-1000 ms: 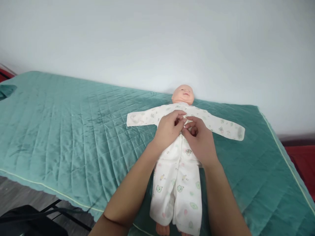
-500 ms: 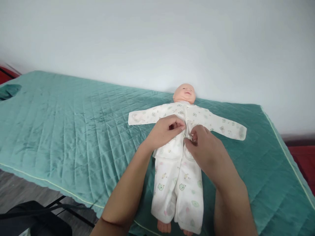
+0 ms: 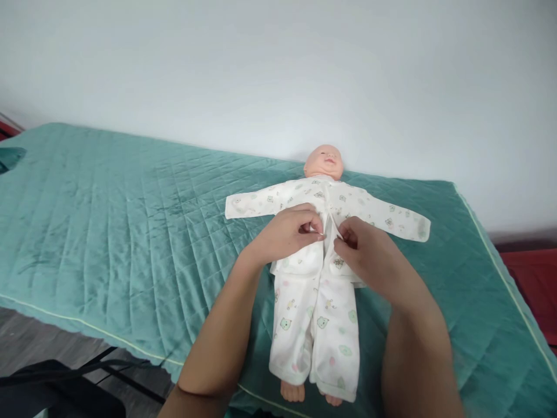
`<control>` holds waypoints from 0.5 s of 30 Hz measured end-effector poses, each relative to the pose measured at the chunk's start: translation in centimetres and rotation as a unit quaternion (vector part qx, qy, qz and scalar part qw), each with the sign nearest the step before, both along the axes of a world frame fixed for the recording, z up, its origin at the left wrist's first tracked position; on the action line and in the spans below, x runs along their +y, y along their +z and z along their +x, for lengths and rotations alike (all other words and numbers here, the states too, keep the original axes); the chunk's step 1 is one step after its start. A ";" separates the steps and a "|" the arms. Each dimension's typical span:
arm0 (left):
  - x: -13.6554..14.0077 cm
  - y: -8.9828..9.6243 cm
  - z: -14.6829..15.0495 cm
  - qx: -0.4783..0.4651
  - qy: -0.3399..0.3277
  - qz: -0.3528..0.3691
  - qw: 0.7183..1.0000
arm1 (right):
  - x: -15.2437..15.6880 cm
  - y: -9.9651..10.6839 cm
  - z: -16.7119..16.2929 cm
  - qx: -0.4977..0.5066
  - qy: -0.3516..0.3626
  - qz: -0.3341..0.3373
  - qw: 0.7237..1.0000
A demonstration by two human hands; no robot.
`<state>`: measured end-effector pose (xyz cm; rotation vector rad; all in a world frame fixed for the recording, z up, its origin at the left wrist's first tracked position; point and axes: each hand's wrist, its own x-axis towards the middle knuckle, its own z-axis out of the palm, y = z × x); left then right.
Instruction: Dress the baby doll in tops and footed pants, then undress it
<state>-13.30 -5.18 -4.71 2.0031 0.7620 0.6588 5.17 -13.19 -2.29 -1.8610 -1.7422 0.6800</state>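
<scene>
A baby doll (image 3: pixel 322 162) lies on its back in a white printed baby shirt (image 3: pixel 300 194) and matching trousers (image 3: pixel 291 325), its sleeves spread to both sides. Over the chest, my left hand (image 3: pixel 296 229) pinches the shirt's front edge on the left. My right hand (image 3: pixel 368 247) grips the opposite front edge and draws it slightly up. A narrow gap parts the two edges between my fingertips. Above my hands the front lies together near the neck. The doll's bare feet (image 3: pixel 292 391) stick out of the trouser legs.
Under the doll is a green quilted cover (image 3: pixel 130 232) on a table or bed against a pale wall (image 3: pixel 217 69). A red object (image 3: pixel 528 278) stands at the right. A black item (image 3: pixel 56 389) and thin dark frame bars show at lower left.
My hands have moved slightly apart, and the shirt's front edges now stand open between them. The right edge is pulled to the right. The view has shifted a little.
</scene>
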 end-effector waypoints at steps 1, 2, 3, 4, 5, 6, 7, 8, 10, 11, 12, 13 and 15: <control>-0.1 0.2 0.1 -0.009 0.003 -0.015 1.000 | 0.0 0.1 0.1 0.038 0.003 -0.009 0.999; -0.3 0.4 0.2 -0.020 0.007 -0.035 0.999 | 0.1 0.1 0.3 0.081 0.008 -0.021 0.996; -0.5 0.6 0.3 -0.031 0.010 -0.056 0.998 | 0.2 0.0 0.5 0.127 0.013 -0.034 0.991; -0.7 0.7 0.4 -0.042 0.013 -0.075 0.996 | 0.3 -0.1 0.7 0.171 0.017 -0.044 0.984; -0.9 0.9 0.6 -0.052 0.014 -0.089 0.995 | 0.4 -0.4 1.0 0.211 0.019 -0.048 0.976; -1.0 0.9 0.7 -0.062 0.015 -0.098 0.993 | 0.6 -0.7 1.3 0.248 0.019 -0.047 0.967; -1.1 0.9 0.8 -0.068 0.014 -0.106 0.992 | 0.7 -1.0 1.5 0.280 0.019 -0.042 0.959; -1.1 0.9 0.8 -0.072 0.014 -0.114 0.991 | 0.8 -1.4 1.7 0.307 0.017 -0.032 0.951; -0.9 0.6 0.8 -0.077 0.020 -0.135 0.988 | 0.8 -2.1 1.8 0.344 0.014 -0.011 0.939; -0.8 0.4 0.7 -0.078 0.024 -0.147 0.986 | 0.7 -2.4 1.7 0.355 0.011 0.000 0.935; -0.7 0.2 0.6 -0.082 0.026 -0.158 0.984 | 0.6 -2.6 1.5 0.362 0.009 0.008 0.932; -0.5 0.0 0.5 -0.089 0.027 -0.169 0.981 | 0.5 -2.8 1.4 0.369 0.006 0.013 0.929; -0.2 -0.3 0.3 -0.108 0.022 -0.185 0.976 | 0.2 -3.1 1.1 0.382 0.001 0.016 0.924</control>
